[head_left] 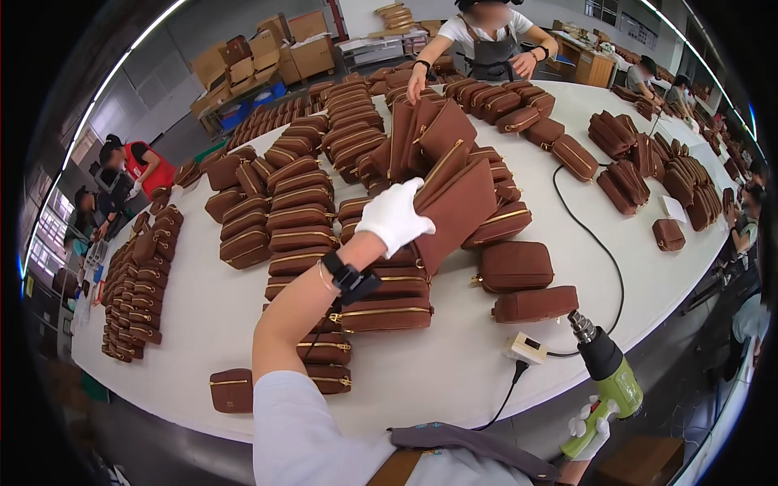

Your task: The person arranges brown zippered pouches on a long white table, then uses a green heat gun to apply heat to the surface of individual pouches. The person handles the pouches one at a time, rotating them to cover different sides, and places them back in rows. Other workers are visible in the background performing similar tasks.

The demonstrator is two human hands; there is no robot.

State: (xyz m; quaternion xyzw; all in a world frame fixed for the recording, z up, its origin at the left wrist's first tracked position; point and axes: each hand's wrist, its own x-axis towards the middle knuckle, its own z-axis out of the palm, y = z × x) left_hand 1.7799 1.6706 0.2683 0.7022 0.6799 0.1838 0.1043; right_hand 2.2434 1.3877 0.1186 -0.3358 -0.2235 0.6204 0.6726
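Observation:
My left hand, in a white glove, reaches over the middle of the table and grips the near edge of a flat brown zip pouch. This pouch leans at a tilt against further brown pouches that stand fanned out behind it. Part of the grip is hidden by the back of the glove. At the lower right my right hand, gloved too, is closed round the handle of a green and black heat gun. Its metal nozzle points up and left, close to a brown boxy zip bag.
Rows of brown zip bags cover much of the white table. A cable runs from a cream power socket near the heat gun. Across the table a co-worker's hand reaches to the standing pouches. Cardboard boxes stand behind.

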